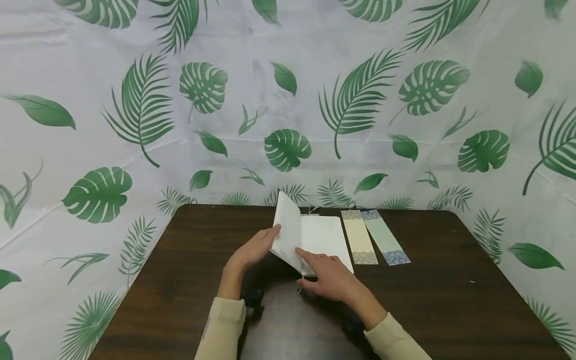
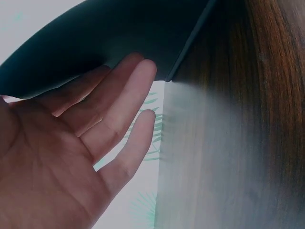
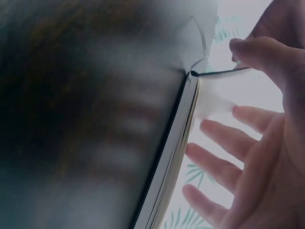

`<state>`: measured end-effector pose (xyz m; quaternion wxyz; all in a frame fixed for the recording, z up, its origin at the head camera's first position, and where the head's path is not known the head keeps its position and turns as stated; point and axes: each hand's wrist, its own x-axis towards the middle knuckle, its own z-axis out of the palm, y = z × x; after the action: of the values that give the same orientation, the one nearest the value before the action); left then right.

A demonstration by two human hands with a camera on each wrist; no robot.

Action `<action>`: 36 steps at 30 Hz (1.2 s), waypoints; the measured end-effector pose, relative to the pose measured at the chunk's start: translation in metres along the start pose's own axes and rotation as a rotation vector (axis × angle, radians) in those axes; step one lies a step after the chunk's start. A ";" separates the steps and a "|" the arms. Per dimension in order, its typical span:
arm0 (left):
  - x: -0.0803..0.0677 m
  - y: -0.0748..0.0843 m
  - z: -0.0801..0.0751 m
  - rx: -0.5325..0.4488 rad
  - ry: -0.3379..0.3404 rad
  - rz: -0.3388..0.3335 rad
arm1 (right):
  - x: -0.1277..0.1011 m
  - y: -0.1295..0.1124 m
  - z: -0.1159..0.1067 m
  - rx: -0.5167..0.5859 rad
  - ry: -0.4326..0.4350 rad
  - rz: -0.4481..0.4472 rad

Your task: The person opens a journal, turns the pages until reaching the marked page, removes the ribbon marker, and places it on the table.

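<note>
A white-paged notebook (image 1: 325,235) lies half open on the dark wooden table (image 1: 450,300). Its left leaf (image 1: 288,227) stands raised, tilted up. My left hand (image 1: 254,250) props that leaf from the left with straight fingers; in the left wrist view those fingers (image 2: 128,90) lie flat against the dark cover (image 2: 119,33). My right hand (image 1: 330,275) rests with spread fingers on the near corner of the flat right page. The right wrist view shows the page block's edge (image 3: 171,157) beside my spread right fingers (image 3: 224,138).
Two long bookmarks lie side by side just right of the notebook, one cream (image 1: 358,243) and one pale green (image 1: 385,243). A leaf-print cloth (image 1: 288,100) backs the table on all sides. Bare tabletop shows to the left and right.
</note>
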<state>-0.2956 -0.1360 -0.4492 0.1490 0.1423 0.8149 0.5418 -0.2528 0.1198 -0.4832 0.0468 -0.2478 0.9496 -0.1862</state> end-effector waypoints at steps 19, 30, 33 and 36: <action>0.000 0.003 -0.003 0.021 -0.009 -0.042 | -0.001 0.014 -0.004 -0.014 -0.054 0.027; -0.001 0.004 -0.005 0.015 -0.022 -0.029 | -0.003 0.038 -0.018 -0.025 -0.070 0.066; -0.002 0.004 -0.005 0.015 -0.024 -0.031 | -0.002 0.043 -0.021 -0.015 -0.076 0.037; -0.002 0.004 -0.005 0.014 -0.026 -0.032 | -0.001 0.047 -0.023 -0.007 -0.077 0.010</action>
<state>-0.2957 -0.1399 -0.4435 0.1670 0.1373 0.8189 0.5316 -0.2772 0.1659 -0.4794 0.0835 -0.2501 0.9490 -0.1729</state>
